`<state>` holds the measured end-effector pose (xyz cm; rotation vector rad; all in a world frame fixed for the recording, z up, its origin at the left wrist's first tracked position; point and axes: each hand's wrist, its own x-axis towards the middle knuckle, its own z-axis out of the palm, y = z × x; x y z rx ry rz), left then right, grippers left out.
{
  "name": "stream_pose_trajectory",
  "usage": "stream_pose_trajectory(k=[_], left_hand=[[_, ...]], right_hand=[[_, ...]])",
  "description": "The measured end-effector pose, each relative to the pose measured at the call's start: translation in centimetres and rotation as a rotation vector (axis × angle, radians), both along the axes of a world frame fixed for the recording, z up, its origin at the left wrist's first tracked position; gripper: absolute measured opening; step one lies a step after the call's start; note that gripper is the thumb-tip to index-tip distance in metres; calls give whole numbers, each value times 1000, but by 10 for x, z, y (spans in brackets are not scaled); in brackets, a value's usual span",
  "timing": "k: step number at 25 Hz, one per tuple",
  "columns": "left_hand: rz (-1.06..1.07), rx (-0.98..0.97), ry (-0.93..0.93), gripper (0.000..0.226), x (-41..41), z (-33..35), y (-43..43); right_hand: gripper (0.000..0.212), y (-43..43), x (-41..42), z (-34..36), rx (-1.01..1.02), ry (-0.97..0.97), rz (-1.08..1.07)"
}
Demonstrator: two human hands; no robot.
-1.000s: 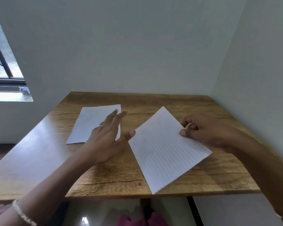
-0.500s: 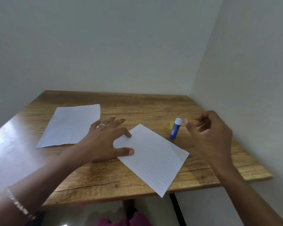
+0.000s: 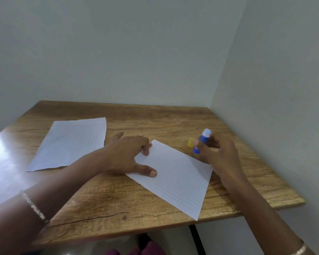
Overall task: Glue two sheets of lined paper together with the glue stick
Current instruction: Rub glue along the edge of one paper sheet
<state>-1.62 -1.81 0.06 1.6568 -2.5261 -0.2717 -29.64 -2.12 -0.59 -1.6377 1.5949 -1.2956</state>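
Observation:
A lined sheet [image 3: 177, 179] lies at an angle on the wooden table [image 3: 103, 203], one corner past the front edge. My left hand [image 3: 131, 155] rests on its upper left part, thumb and fingertips pressing the paper flat. A second lined sheet [image 3: 70, 142] lies flat at the back left, untouched. My right hand [image 3: 221, 153] grips the blue glue stick [image 3: 203, 139] just right of the first sheet; the stick is tilted with its white tip up. A yellow cap [image 3: 191, 142] stands on the table beside the stick.
The table sits in a corner, with a wall behind it and a wall [image 3: 276, 89] close along its right edge. Something pink [image 3: 136, 251] shows below the front edge.
My right hand let go of the sheet, moved right and took hold of the glue stick. My left hand came down onto the sheet, which now lies flat.

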Motion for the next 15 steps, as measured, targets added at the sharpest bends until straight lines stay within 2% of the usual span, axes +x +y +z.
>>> stream_pose_trajectory(k=[3,6,8,10,12,15], left_hand=[[-7,-41,231,39,1,2,-1],[28,-63,414,24,15,4,-3],[58,-34,415,27,32,8,-3],[54,84,390,32,48,12,-3],[23,221,383,37,57,13,-3],[-11,292,381,50,64,15,-5]], right_hand=[[18,1,4,14,-84,-105,169],[38,5,34,25,4,-210,487],[42,8,57,26,61,-287,621],[31,10,75,22,119,-347,687],[19,9,89,17,188,-379,709],[17,10,106,5,194,-331,692]])
